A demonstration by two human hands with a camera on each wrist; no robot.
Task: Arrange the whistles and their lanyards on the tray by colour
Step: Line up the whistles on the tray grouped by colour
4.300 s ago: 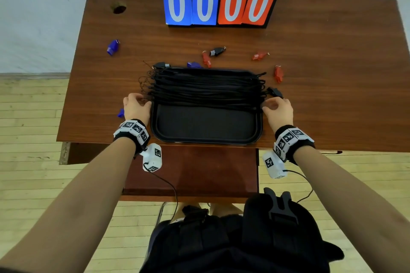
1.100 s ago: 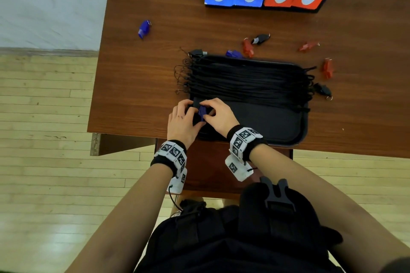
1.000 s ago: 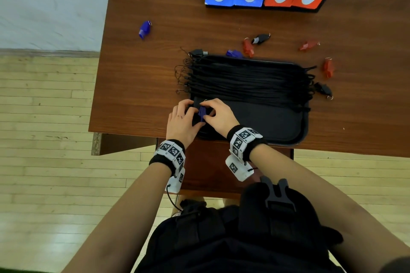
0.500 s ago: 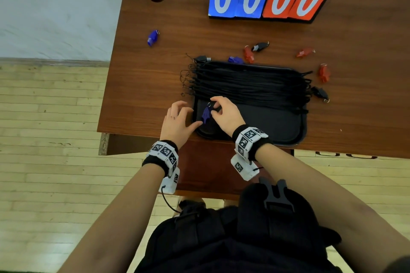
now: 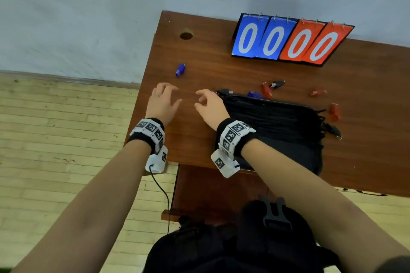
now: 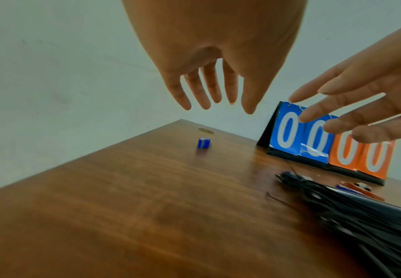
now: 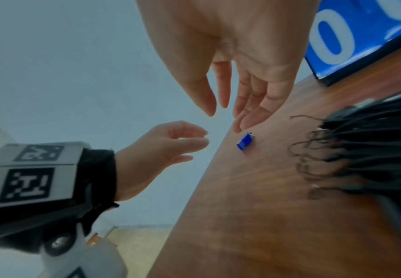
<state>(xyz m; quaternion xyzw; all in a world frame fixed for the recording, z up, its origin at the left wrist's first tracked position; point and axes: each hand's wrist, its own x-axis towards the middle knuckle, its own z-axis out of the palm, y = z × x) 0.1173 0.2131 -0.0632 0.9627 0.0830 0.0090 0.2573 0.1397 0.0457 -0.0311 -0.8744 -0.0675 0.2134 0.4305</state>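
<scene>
Two hands hang above the desk's [image 5: 255, 68] left part, holding nothing: the left hand [image 5: 162, 103] has its fingers spread and relaxed, the right hand [image 5: 210, 106] its fingers loosely bent and apart. Bare wood lies under and ahead of them, up to a lone blue whistle [image 5: 180, 70] near the desk's left edge; the left hand sits just inside that edge, with floor [image 5: 55, 139] beyond it. To the right, the black tray [image 5: 310, 162] lies at the desk's near edge, its far half covered by a bundle of black lanyards [image 5: 277, 113] whose loops overhang its left rim, close to the right wrist.

Half a second ago the right hand held a blue whistle over the tray's near left corner with the left hand beside it; now both are further out and to the left, off the tray, and that whistle is hidden behind the right arm or out of sight.

Red, black and blue whistles lie scattered past the tray's far and right rims. A scoreboard [image 5: 288, 42] reading 0000, two blue cards and two red, stands at the back of the desk against a pale wall [image 5: 111, 6].
</scene>
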